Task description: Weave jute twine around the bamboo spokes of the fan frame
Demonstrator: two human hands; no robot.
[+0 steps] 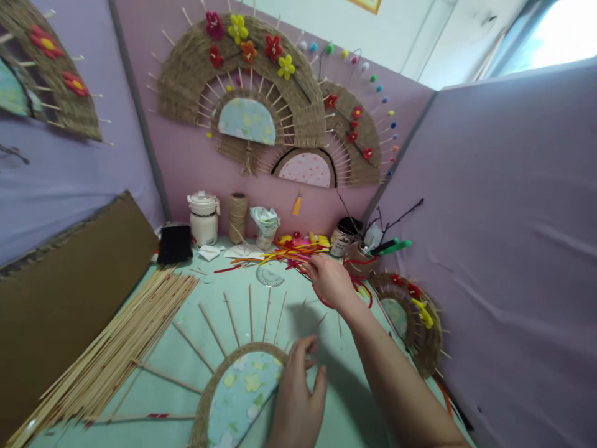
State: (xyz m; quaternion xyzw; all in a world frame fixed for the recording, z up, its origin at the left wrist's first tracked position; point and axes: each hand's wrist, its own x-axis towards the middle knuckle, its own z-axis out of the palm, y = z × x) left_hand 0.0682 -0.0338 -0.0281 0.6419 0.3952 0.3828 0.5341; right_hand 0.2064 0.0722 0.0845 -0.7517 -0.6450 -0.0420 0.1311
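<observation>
A half-round fan piece (245, 392) with blue floral cloth, a twine rim and thin sticks radiating outward lies at the lower middle. My left hand (298, 395) rests over its right side, fingers apart and slightly curled, with nothing visible in them. Farther forward, my right hand (329, 280) reaches down to a pile of coloured fuzzy stems (289, 252), red, yellow and orange. Its fingers are bent together at the pile's right part, and what they hold, if anything, is too small to make out.
Bundled sticks (125, 336) lie left beside a cardboard sheet (69, 298). At the back stand a white jar (204, 218), a twine spool (237, 218), a cloth-covered cup (265, 227) and pen holders. A finished fan (420, 323) leans right; a protractor (269, 276) lies mid-table.
</observation>
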